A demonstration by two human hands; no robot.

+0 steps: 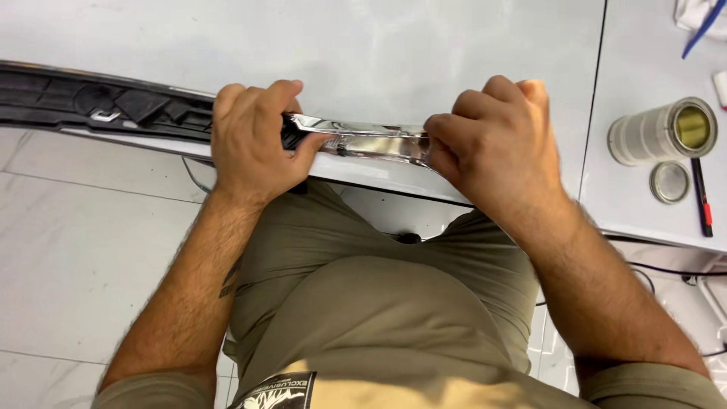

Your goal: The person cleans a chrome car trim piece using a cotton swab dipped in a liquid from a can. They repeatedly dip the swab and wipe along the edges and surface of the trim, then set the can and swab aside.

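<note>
A: Report the state of the hands.

B: The left hand [250, 140] is closed around the long trim strip [363, 140] where its dark plastic backing meets the chrome face. The right hand [492, 148] is closed on the same strip further along, fingers curled over the top, thumb side toward the chrome. Both are clamped; a short bright section shows between them.

A: Location of the strip?

B: It lies along the near edge of the white table [379, 45], close to the person's waist. The dark ribbed end [91, 102] runs off to the left past the picture's edge.

A: Hazards from this position?

B: Judged from the grip: the two hands sit close together, so any twist or opposed bending concentrates in the short span between them and may kink or crease the chrome. The long unsupported left end could lever downward and slide off the table edge if the grip relaxes. Bare fingers on the polished face may leave marks.

A: Nearby items?

B: A roll of tape [663, 130], a round lid [670, 182] and a red-and-black pen [703, 198] sit well to the right, apart from the strip. A sideways sweep of the strip's right end could strike them.
</note>
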